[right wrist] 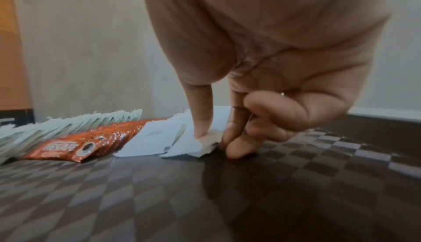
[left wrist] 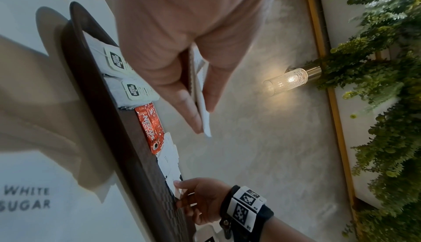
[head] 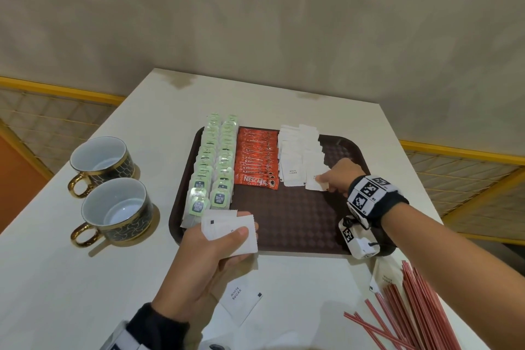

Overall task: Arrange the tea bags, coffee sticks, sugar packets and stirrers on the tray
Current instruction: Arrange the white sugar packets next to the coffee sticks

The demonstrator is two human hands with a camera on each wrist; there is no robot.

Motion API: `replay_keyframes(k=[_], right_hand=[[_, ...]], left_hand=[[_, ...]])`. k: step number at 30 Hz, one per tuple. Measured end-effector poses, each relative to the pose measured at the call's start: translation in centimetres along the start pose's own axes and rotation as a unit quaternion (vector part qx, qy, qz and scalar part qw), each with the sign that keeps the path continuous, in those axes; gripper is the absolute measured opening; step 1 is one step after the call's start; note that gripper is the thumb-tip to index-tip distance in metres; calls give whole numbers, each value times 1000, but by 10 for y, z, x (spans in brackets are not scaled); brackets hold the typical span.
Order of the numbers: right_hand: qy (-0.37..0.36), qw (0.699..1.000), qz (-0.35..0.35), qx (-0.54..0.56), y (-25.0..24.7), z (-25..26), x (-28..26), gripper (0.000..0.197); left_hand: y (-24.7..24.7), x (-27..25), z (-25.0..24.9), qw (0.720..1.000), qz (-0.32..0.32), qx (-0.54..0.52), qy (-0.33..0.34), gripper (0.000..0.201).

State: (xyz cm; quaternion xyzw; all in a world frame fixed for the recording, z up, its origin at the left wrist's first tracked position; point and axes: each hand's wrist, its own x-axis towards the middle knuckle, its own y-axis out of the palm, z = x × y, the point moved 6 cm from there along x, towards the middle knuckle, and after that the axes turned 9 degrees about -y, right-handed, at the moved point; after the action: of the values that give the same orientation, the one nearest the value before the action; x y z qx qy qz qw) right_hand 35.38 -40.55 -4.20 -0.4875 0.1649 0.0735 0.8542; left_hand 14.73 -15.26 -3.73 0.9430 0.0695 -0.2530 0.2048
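Right grip [head: 333,177] pinching a sugar packet [head: 316,180] at tray [head: 298,224] three o'clock; left grip [head: 216,244] clutching spare packets [head: 227,231]. Light, limp, slippery paper: best taken by edges.

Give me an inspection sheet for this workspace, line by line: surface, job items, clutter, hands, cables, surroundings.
Surface: white table carrying a brown tray.
Job's things: tea bags in two rows at the tray's left; coffee sticks beside them; sugar packets in rows to their right; loose sugar packet and red stirrers on the table, off the tray.
Clutter: two cups left of the tray.
Grippers: left hand grips a stack of sugar packets; right hand pinches the nearest packet of the right row.
Cables: nothing seen.
Surroundings: beige wall; wall lamp; foliage.
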Motion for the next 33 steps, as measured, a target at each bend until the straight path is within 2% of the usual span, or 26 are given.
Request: replay_keyframes(k=[9,16,21,24,27,31,33], right_hand=[[14,999,-10,-30,-7,5,0,34],[-4,999,-46,-9,-10,15,2,21],[8,999,-38,-12,-5,15,-1,36],[22,999,-22,-29,0,17,-5,32],[44,999,-24,-20,1,13,-7,22],[56,997,-37,25,3,11,-7,22],[56,997,-46,33,3,12,-6,19]], left_hand=[[-6,3,-1,1000,-4,20,-3,23],[-7,2,-1,1000,1,20,-9,23],[-11,0,2,1000,-2,0,-24,25],[-13,2,4,1000,-5,4,-25,23],[-18,6,5,999,-9,24,-27,34],[-25,10,6,999,-15,41,-29,55],[-26,10,6,998,-14,52,-28,56]])
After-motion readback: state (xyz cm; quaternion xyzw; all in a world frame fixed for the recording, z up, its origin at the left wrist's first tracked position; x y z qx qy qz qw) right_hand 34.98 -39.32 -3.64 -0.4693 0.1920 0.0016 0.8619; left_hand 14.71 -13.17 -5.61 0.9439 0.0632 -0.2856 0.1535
